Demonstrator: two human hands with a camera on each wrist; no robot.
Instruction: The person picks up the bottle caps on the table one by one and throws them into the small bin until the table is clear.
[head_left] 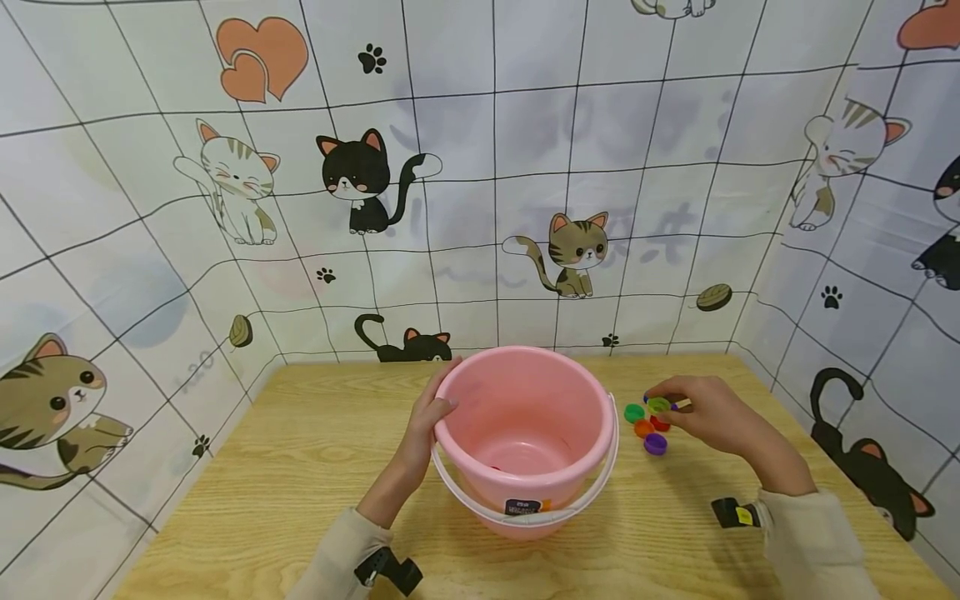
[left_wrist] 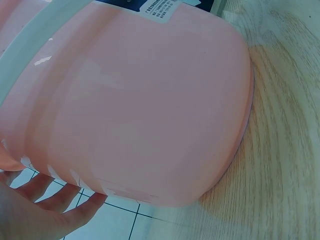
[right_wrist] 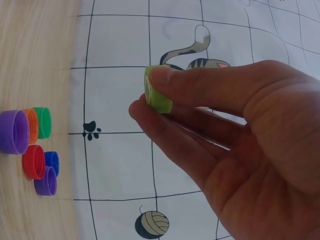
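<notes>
A pink bucket [head_left: 491, 493] stands upright on the wooden table, its white handle [head_left: 540, 520] hanging down at the front. My left hand [head_left: 417, 433] grips its left rim, thumb over the edge and fingers against the outer wall. In the right wrist view, my right hand [right_wrist: 210, 115] pinches a light green bottle cap [right_wrist: 160, 97] between thumb and fingers, raised above the other caps. Those lie loosely grouped to the bucket's right: purple [right_wrist: 14, 132], orange [right_wrist: 33, 125], green [right_wrist: 44, 122], red [right_wrist: 33, 162], blue [right_wrist: 52, 163] and a smaller purple one [right_wrist: 46, 182]. Most of the bucket's floor shows; a tiny red bit peeks above its front rim.
The light wooden table [head_left: 322, 467] meets a white cloth backdrop [head_left: 465, 283] with grid lines and printed cats at the back and both sides. Black wrist cameras sit on the left cuff [head_left: 388, 570] and right cuff [head_left: 737, 513].
</notes>
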